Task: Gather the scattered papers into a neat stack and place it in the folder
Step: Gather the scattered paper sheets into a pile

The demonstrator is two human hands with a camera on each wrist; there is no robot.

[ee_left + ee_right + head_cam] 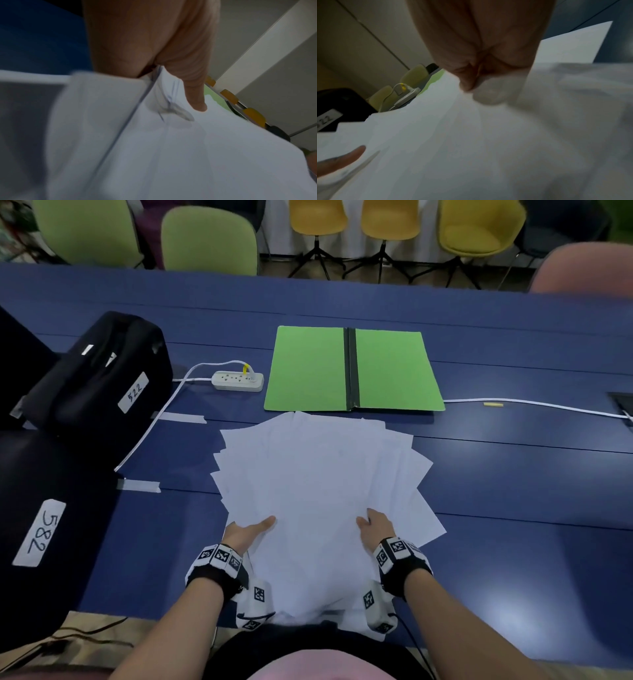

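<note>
A fanned pile of several white papers [318, 474] lies on the blue table [513, 474], its near edge hanging over the table's front edge. My left hand [251, 530] grips the pile's near left side, thumb on top and fingers hidden beneath. On the near right side my right hand [371, 525] grips it the same way. The left wrist view shows my thumb pressed on the papers [171, 148]; in the right wrist view the sheets [471, 135] bend under my thumb. An open green folder [354, 368] lies flat just beyond the pile.
A white power strip [238, 381] with its cable sits left of the folder. Black bags labelled 522 [102, 378] and 582 [41, 529] stand at the left. Another white cable [534, 405] runs right from the folder. Chairs [209, 241] line the table's far side.
</note>
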